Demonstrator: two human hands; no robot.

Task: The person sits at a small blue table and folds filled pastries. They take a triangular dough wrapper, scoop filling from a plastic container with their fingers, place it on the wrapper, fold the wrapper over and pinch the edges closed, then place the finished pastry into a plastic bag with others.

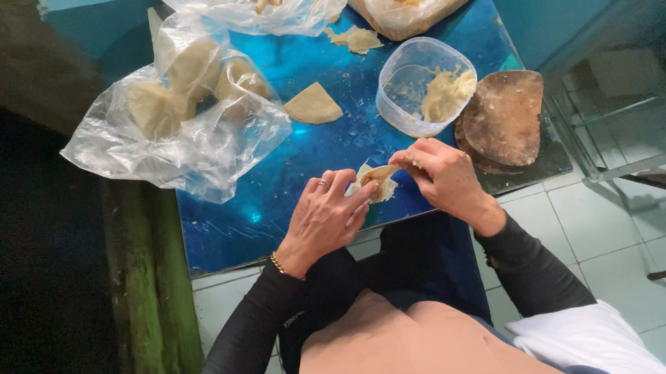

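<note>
Both hands meet over the near edge of a shiny blue table (306, 149). My left hand (323, 215), with a ring and a bracelet, pinches the left side of a small pale dough wrapper (379, 183). My right hand (445, 176) grips the wrapper's right side with fingertips, folding it. The wrapper looks partly folded, with a tan edge showing. Just beyond my right hand stands a clear round plastic tub (420, 85) holding pale filling paste.
A clear plastic bag (177, 116) of triangular dough sheets lies at the left. One loose triangular sheet (312, 105) rests mid-table. Two more bags (287, 1) sit at the far edge. A round wooden board (506, 118) lies right. White tiled floor is below.
</note>
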